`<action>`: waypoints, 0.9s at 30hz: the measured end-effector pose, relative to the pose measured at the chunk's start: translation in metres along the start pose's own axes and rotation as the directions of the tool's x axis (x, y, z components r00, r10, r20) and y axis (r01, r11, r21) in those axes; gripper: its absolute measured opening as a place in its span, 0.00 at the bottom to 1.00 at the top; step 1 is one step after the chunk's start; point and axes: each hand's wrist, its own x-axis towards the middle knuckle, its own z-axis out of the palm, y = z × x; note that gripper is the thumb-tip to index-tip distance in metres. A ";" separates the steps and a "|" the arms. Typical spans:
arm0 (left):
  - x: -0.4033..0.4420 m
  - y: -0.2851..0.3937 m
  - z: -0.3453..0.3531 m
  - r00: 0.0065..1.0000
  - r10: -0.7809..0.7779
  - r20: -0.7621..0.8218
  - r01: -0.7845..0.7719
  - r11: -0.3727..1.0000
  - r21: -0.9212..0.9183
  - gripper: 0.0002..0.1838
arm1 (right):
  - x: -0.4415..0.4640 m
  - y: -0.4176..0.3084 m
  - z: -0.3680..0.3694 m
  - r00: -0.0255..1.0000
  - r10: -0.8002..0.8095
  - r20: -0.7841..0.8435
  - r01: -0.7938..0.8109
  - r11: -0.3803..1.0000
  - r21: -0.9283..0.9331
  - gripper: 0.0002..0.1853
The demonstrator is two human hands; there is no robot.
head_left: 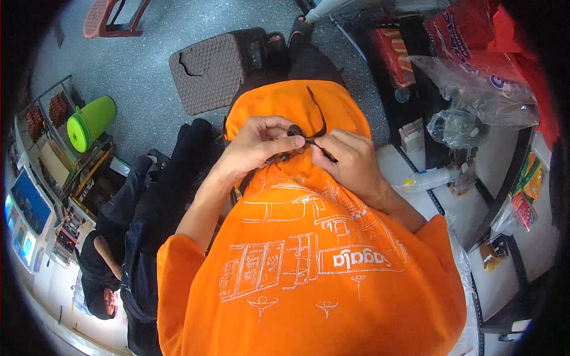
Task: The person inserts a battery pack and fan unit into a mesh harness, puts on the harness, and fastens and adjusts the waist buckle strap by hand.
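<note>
Both hands meet at waist height over the front of the orange shirt (320, 237). My left hand (258, 142) is closed, thumb and fingers pinching a dark, bunched loop of black strap (294, 131). Close beside it, my right hand (351, 159) is curled with its fingers around another part of the strap. One loose end of the strap runs up over an orange cloth (267, 102), which looks like an apron hanging over my thighs. The fingers partly hide where the strap crosses, so I cannot tell whether it is knotted.
A brown woven-pattern stool (208, 71) with a torn top stands in front of my feet. On the left are a green bin (92, 123) and a person in dark clothes (98, 267). A shelf with bags and a plastic bottle (432, 178) lines the right.
</note>
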 end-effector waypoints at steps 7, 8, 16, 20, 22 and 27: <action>0.000 0.002 -0.006 0.996 -0.009 0.090 0.000 0.995 0.104 0.15 | 0.008 0.001 -0.026 0.926 0.245 0.288 -0.333 0.889 0.315 0.06; 0.002 0.001 -0.007 0.993 0.015 0.121 -0.029 0.994 0.109 0.16 | 0.008 0.001 -0.027 0.917 0.271 0.292 -0.368 0.859 0.356 0.05; 0.008 0.001 -0.008 0.978 0.053 0.201 -0.073 0.993 0.096 0.14 | 0.006 0.008 -0.020 0.933 0.230 0.276 -0.316 0.891 0.326 0.06; 0.005 0.009 -0.007 0.986 -0.028 0.167 0.004 0.990 0.142 0.12 | 0.006 0.006 -0.017 0.936 0.259 0.240 -0.328 0.887 0.325 0.06; 0.009 0.000 -0.009 0.983 0.014 0.182 -0.037 0.992 0.125 0.12 | 0.005 0.006 -0.014 0.947 0.254 0.198 -0.309 0.890 0.336 0.06; 0.005 0.004 -0.008 0.990 -0.001 0.143 -0.016 0.993 0.119 0.12 | 0.001 0.005 -0.011 0.969 0.204 0.135 -0.238 0.920 0.312 0.07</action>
